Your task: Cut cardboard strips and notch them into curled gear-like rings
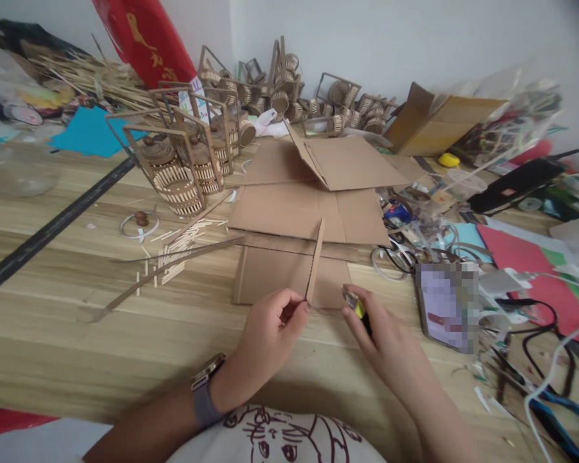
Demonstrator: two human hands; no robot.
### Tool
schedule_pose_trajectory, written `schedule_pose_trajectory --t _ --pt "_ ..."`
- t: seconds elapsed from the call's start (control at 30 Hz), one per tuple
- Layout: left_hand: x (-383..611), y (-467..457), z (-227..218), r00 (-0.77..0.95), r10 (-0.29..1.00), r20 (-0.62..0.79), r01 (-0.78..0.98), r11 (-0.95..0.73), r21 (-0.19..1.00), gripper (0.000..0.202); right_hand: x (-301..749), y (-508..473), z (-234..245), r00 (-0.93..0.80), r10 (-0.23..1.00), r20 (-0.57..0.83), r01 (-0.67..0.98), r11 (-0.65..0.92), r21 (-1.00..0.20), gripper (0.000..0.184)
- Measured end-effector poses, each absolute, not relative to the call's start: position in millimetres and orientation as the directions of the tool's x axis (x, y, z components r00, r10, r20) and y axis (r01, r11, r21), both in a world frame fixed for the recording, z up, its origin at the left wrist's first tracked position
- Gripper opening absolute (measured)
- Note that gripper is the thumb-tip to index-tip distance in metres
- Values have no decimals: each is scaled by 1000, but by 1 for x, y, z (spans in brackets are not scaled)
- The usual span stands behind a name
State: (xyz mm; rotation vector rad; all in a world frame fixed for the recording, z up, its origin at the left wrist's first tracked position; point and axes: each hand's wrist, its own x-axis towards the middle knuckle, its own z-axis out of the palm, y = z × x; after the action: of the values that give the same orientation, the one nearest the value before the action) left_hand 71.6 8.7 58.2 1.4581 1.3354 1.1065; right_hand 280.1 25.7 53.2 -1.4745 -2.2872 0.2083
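Observation:
My left hand [270, 328] pinches the near end of a narrow cardboard strip [315, 258] that stands on edge and runs away from me over a flat cardboard sheet [289, 212]. My right hand [383, 337] is closed around a small yellow-and-black cutter [357, 305], whose tip sits just right of the strip's near end. Both hands rest at the sheet's near edge on the wooden table [101, 334]. A watch is on my left wrist.
Several small cardboard lantern models [183, 170] stand at the back left, with loose thin sticks [174, 254] beside them. A phone [446, 305], cables, scissors and coloured paper [531, 263] crowd the right side. An open cardboard box [434, 122] sits at the back right.

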Motion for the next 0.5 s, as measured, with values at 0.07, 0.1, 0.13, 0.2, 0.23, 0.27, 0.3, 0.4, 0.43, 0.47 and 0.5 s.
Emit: schedule_pose_trajectory --t 0.07,0.1,0.13,0.2,0.23,0.27,0.3,0.4,0.43,0.47,0.5 --pt "72 8 58 46 997 65 244 -75 967 21 283 38 39 -364 883 295 873 434 -224 34" --pt "73 8 58 47 997 66 248 -76 966 21 284 44 32 -376 876 300 880 440 -181 34" --pt "73 8 58 46 997 68 254 -77 964 22 283 48 27 -389 866 314 881 449 -148 35" --pt "73 8 57 47 996 70 267 -80 960 22 280 53 23 -407 837 365 873 474 -113 37" --pt "73 8 57 49 996 72 271 -83 959 22 277 53 25 -411 819 401 863 491 -117 38" --pt "73 8 56 53 996 73 274 -85 958 22 275 51 29 -416 797 437 846 516 -137 38" --pt "73 8 56 58 995 75 278 -89 956 21 271 48 35 -422 776 469 819 548 -169 37" --pt "72 8 55 67 992 109 300 -124 946 20 261 35 54 -472 705 530 691 669 -274 31" --pt "72 7 55 75 989 130 309 -147 940 20 257 32 59 -481 686 546 660 693 -289 29" --pt "72 7 54 88 984 156 319 -176 931 21 254 29 62 -485 672 560 636 710 -301 26" --pt "72 7 54 102 977 188 329 -211 920 21 251 28 63 -484 663 572 620 720 -311 23"
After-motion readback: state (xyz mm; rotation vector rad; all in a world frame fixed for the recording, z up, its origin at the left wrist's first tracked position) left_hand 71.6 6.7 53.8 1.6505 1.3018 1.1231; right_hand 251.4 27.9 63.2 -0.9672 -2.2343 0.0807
